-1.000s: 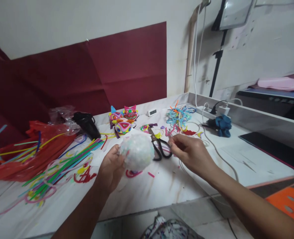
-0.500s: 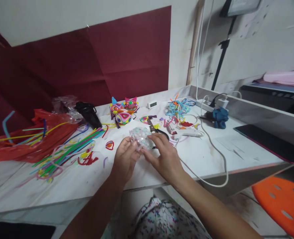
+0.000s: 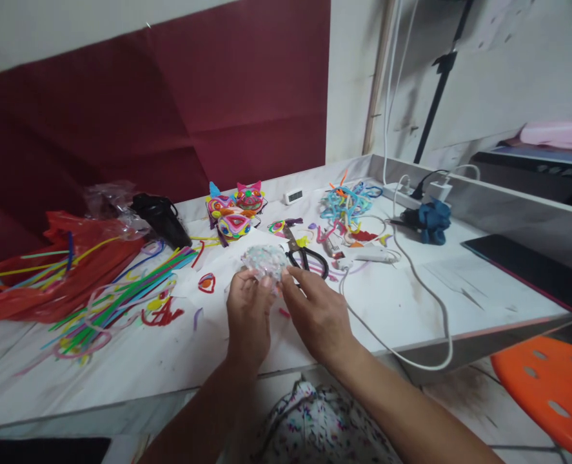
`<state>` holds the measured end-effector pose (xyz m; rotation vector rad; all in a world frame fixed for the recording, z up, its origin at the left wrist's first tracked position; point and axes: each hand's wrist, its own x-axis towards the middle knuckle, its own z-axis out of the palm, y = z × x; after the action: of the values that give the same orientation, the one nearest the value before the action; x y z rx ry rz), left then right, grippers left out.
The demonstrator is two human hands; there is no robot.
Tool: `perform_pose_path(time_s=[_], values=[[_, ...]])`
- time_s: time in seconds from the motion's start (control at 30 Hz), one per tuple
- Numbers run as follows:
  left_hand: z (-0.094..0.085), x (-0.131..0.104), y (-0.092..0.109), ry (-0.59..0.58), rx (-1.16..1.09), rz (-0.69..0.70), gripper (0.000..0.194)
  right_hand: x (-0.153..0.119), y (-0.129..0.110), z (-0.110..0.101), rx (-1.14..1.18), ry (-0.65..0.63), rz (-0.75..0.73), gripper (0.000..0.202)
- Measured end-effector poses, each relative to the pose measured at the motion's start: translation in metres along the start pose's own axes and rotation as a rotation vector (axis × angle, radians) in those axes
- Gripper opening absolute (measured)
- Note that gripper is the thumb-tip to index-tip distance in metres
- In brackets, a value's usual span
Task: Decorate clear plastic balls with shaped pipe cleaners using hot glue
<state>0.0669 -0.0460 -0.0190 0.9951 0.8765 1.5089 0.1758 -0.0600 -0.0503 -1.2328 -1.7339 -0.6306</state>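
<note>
two hands curled, pinching bundle, perhaps plastic

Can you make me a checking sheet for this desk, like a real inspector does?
Surface: white tabletop, with small dark specks.
Things in hand: a clear, crinkly plastic bundle with pale coloured bits; too blurred to tell what they are.
Clutter: fuzzy sticks piled beside a red bag; black-handled scissors just behind the right hand; three colourful animal faces farther back.
Hands: the left hand and right hand both hold the bundle's near side.
Cables: a white cable loops below the front edge and back up toward a white tool.
Surroundings: maroon sheet on the wall, orange stool at the right.
</note>
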Motion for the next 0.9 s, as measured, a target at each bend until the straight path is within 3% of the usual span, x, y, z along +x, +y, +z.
perform_pose_path(time_s=[0.17, 0.37, 0.53, 0.73, 0.9], values=[[0.001, 0.003, -0.011, 0.02, 0.07, 0.061, 0.027, 0.002, -0.001, 0.0, 0.011, -0.023, 0.024, 0.014], [-0.007, -0.001, -0.023, 0.049, 0.309, 0.183, 0.024, 0.006, 0.001, 0.001, -0.008, -0.092, 0.09, 0.025], [-0.012, -0.002, -0.023, 0.079, 0.4, 0.231, 0.025, 0.006, 0.005, 0.009, 0.047, -0.061, 0.103, 0.025], [-0.013, 0.0, -0.019, -0.038, 0.213, 0.068, 0.024, 0.014, 0.02, 0.014, -0.05, -0.031, 0.204, 0.022], [-0.015, 0.008, -0.01, -0.127, 0.014, -0.089, 0.025, 0.025, 0.039, 0.019, -0.155, -0.215, 0.375, 0.02]])
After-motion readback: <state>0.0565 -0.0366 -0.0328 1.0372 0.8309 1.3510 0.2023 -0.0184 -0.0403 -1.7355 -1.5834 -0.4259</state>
